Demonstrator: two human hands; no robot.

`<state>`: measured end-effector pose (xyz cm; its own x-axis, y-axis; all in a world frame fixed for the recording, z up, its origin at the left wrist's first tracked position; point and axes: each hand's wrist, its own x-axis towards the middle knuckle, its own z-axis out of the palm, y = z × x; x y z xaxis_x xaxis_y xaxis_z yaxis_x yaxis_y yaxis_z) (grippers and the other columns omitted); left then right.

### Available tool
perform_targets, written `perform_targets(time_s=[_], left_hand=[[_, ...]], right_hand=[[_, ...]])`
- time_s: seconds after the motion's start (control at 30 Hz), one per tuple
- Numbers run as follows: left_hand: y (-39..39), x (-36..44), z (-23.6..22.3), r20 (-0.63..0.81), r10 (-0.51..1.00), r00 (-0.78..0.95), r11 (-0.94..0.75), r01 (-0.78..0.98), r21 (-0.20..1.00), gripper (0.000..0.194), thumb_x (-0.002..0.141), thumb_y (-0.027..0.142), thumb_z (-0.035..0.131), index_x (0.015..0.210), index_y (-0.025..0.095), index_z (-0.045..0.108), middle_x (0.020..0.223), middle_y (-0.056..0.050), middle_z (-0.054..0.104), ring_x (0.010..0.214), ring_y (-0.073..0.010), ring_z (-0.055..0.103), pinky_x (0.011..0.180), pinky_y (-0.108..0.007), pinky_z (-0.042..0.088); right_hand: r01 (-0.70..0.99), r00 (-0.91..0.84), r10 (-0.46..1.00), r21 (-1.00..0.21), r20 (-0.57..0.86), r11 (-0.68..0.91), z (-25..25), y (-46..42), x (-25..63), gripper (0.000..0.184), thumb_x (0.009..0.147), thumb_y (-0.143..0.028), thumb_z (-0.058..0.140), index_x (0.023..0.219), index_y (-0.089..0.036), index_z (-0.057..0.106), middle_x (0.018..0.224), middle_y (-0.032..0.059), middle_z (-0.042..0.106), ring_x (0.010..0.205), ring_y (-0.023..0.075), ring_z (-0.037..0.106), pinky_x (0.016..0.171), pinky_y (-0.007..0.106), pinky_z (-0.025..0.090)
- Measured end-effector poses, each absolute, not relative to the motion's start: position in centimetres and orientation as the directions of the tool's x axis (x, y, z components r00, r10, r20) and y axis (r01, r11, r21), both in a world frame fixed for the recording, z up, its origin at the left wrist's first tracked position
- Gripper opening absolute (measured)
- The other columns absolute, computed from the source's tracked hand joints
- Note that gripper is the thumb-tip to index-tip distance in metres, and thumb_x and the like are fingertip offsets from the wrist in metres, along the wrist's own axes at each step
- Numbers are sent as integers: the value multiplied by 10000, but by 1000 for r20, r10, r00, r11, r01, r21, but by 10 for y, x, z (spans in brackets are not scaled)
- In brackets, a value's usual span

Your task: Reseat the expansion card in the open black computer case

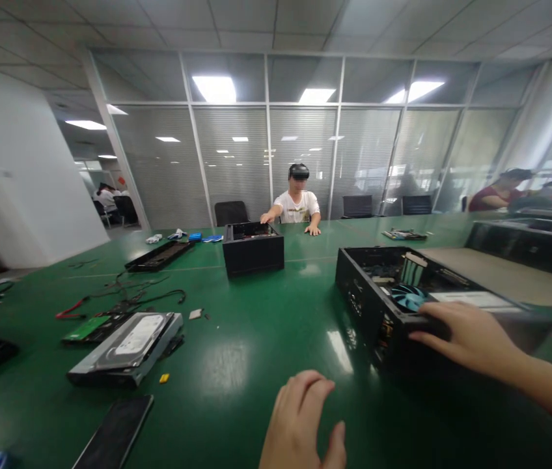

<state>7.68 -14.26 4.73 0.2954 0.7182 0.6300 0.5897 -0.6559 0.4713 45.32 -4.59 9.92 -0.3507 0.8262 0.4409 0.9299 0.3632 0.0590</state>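
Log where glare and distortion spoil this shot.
Head view: the ceiling lights are blown out to white; the glass partition mirrors lamps; the glossy green table shows pale glare, including a bright strip beside the black case at the right hand; toward the picture's sides, walls lean and shapes stretch.

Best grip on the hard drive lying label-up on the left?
I'd lift hard drive and metal bracket together: come from above at the near end, thumb and fingers on the bracket's opposite long sides. It lies flat, and its raised side wall offers purchase. The green circuit board crowds the far left, a small dark part the right. Left hand looks free.
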Motion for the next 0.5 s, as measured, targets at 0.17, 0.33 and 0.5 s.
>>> perform_targets(time_s=[0.17, 0.33, 0.5], left_hand=[[-136, 68, 55, 507, 837, 205, -519, 589, 619, 331, 905, 279, 559, 1229, 220, 588, 1229, -144, 612, 1092, -280, 634, 929, -465, 552], [-127, 61, 48, 388, 921, 22, -347, 496, 796, 383, 950, 429, 509, 1267, 231, 595, 1265, -122, 614, 1132, -289, 610, 969, -482, 502], [-119, 63, 35, 260, 960, -106, -223, 276, 935, 551, 957, 558, 428, 1402, 238, 488, 1464, -128, 504, 1302, -313, 515, 1100, -549, 379]], right_hand=[[941, -322, 850, 42, 418, 336, 115, -74, 411, 410, 847, -621, 573, 944, -241, 692, 854, 86, 695, 788, 255, 643, 685, 381, 478], [896, -373, 805, -46, 460, 442, 119, -139, 366, 367, 812, -613, 621, 888, -256, 660, 839, 56, 687, 757, 239, 630, 668, 369, 463], [769, -497, 605, -6, 622, 639, 99, -186, 321, 239, 756, -461, 718, 771, -261, 590, 666, -14, 639, 586, 185, 581, 548, 328, 422]])
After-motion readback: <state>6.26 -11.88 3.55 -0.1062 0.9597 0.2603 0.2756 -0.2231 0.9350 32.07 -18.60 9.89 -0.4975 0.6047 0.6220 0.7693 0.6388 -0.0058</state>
